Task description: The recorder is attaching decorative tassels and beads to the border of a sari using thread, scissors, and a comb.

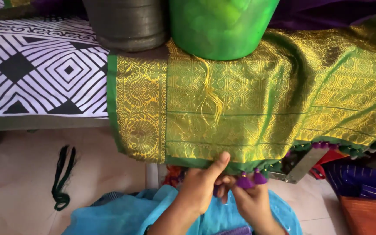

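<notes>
Floor at left: a dark green loop of thread (62,178) lies on the pale floor (18,191), well apart from my hands; a red thing at the left edge is cut off and I cannot tell what it is.
Bed: a sheet with black and white pattern (35,74) covers it; only a part shows.
Grey vessel: a dark round vessel (127,24) stands on the upper edge of the cloth; its top is out of the frame.
Green bucket: a bright green bucket (218,26) stands just beside it, top also cut off.
Cloth: a green and gold woven sari (257,104) hangs down over the bed edge; loose yellow threads (209,98) lie on it under the bucket.
Left hand: my left hand (201,185) is at the lower hem, thumb up against the green border, fingers curled; what they pinch is hidden behind the hand.
Purple tassels: two small purple tassels (251,179) hang on the hem between my hands.
Right hand: my right hand (251,202) is nearly closed, fingertips touching the tassels; if it grips one, I cannot tell.
Lap: blue cloth (135,213) lies under my arms.
Right side: more beads on the hem (340,148), a metal piece (301,167) and folded purple and orange cloths (366,196), half hidden.
</notes>
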